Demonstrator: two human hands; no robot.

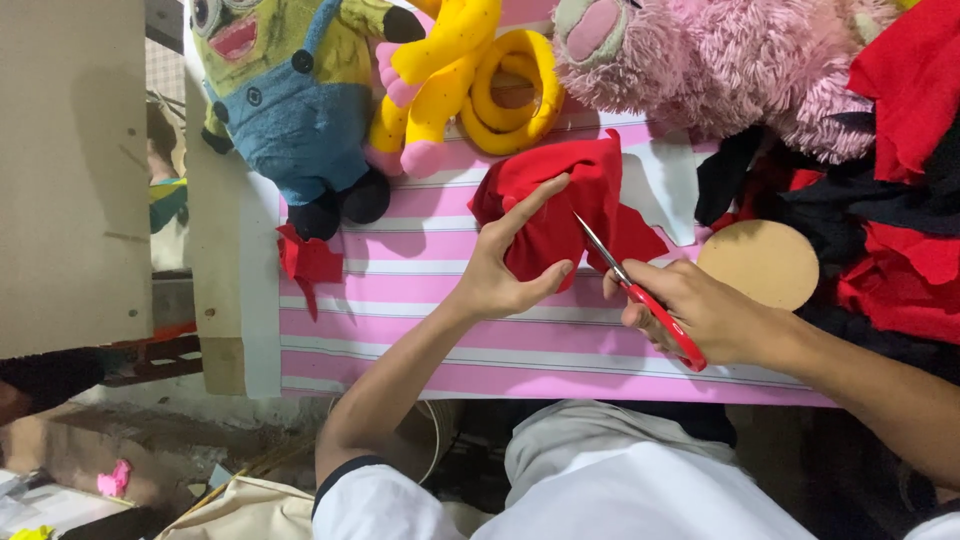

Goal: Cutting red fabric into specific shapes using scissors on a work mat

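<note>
**Red fabric under the scissors, both hands engaged**

Left hand (497, 277) was clamped on a bunched piece of red fabric (560, 205), thumb underneath, index finger stretched along its top edge. Fabric sat on the pink-and-white striped counter (420, 330), near the middle, just in front of the toys.

Right hand (700, 315) had its grip closed through the red handles of a pair of scissors (640, 295). Blades pointed up-left and met the fabric's right side, just beside the left thumb. Couldn't tell whether the blades were parted or shut; too thin at this angle.

Around it:
- Small red scrap (308, 262) lay at the counter's left edge, well apart from the hands.
- Yellow-and-blue goggle-eyed plush (285, 100) lay at the far left of the counter.
- Yellow-and-pink plush with a curled tail (470, 80) lay next to it, touching the fabric's upper edge or close to it.
- Fluffy pink plush (710, 60) was at the far right.
- Round tan disc (760, 262) lay right of the fabric, just above the right hand.
- Pile of red and black cloth (900, 210) covered the right end.
- White cut-out sheet (665, 185) lay flat behind the fabric.
</note>
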